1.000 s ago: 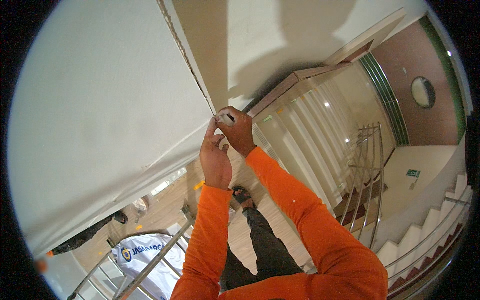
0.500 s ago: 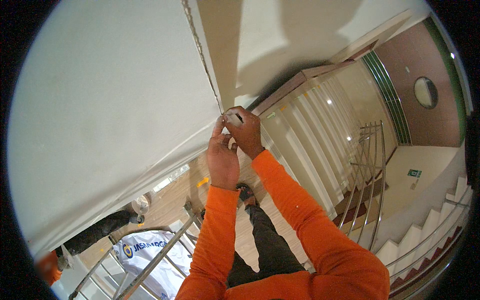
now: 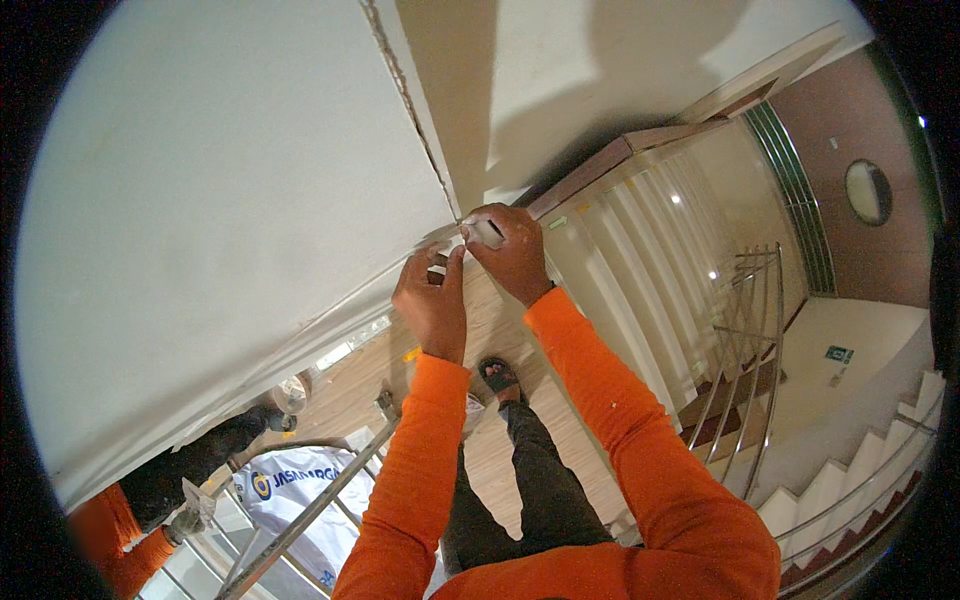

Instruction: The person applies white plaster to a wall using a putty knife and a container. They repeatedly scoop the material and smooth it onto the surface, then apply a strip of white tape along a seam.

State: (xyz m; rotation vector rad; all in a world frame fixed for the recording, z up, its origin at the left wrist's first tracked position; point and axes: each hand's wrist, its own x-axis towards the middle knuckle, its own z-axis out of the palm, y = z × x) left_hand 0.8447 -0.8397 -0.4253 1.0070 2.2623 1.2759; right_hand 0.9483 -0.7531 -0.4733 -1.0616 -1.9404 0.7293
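At the lower end of a jagged crack [image 3: 405, 92] along the wall's corner edge, my right hand [image 3: 518, 250] pinches a small, pale flat piece [image 3: 487, 233] whose kind I cannot make out. Its fingertips meet the corner edge. My left hand [image 3: 432, 310] is just below and to the left, close to the white wall [image 3: 230, 200]. Its fingers are bent and its thumb stands apart toward my right hand, with nothing seen in it.
A metal railing [image 3: 300, 510] and a white printed sheet [image 3: 290, 490] are at lower left. Beside them, a co-worker's gloved hand [image 3: 187, 522] holds a pale piece. White steps [image 3: 640, 270] and another railing [image 3: 765, 370] lie to the right; a clear container [image 3: 291, 393] is by the wall.
My left hand has drawn down and left, off the corner edge, its fingers bending more. My right hand stays at the corner. The co-worker's arm has come further into view.
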